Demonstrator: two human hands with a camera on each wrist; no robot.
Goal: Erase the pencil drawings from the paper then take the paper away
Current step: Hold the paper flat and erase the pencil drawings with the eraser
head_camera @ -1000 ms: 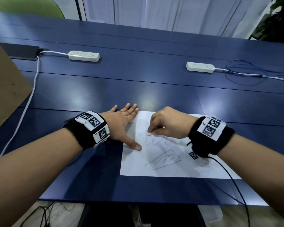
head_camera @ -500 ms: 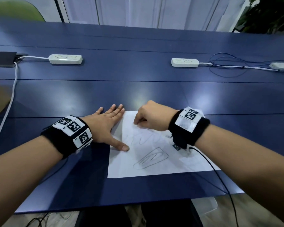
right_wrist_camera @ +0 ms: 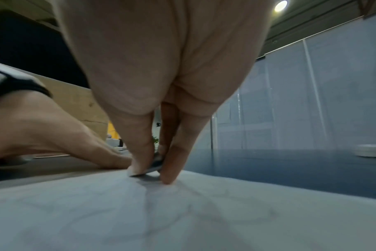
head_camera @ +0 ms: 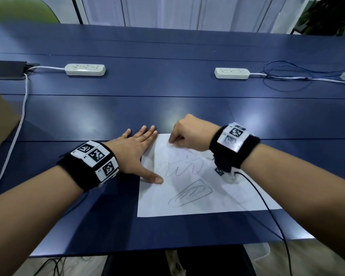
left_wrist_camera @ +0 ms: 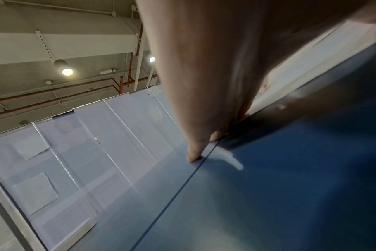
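Observation:
A white sheet of paper (head_camera: pixel 197 196) lies on the blue table (head_camera: pixel 167 108), with pencil scribbles and a leaf-like outline (head_camera: pixel 189 193) on it. My left hand (head_camera: pixel 137 154) lies flat with straight fingers across the sheet's left edge, thumb pressing the paper. My right hand (head_camera: pixel 187 132) is curled at the sheet's far edge. In the right wrist view its fingertips pinch a small flat eraser (right_wrist_camera: pixel 155 165) against the paper (right_wrist_camera: pixel 182 212). In the left wrist view my left hand's fingertips (left_wrist_camera: pixel 193 156) touch the table.
Two white power strips (head_camera: pixel 85 69) (head_camera: pixel 231 73) with cables lie further back. A brown cardboard panel (head_camera: pixel 0 120) stands at the left edge. A thin black cable (head_camera: pixel 267 208) runs from my right wristband over the paper's right side and off the near table edge.
My right hand has slid along the paper from the upper scribble towards the sheet's far edge. The left hand keeps pressing the paper's left side. The head view has shifted.

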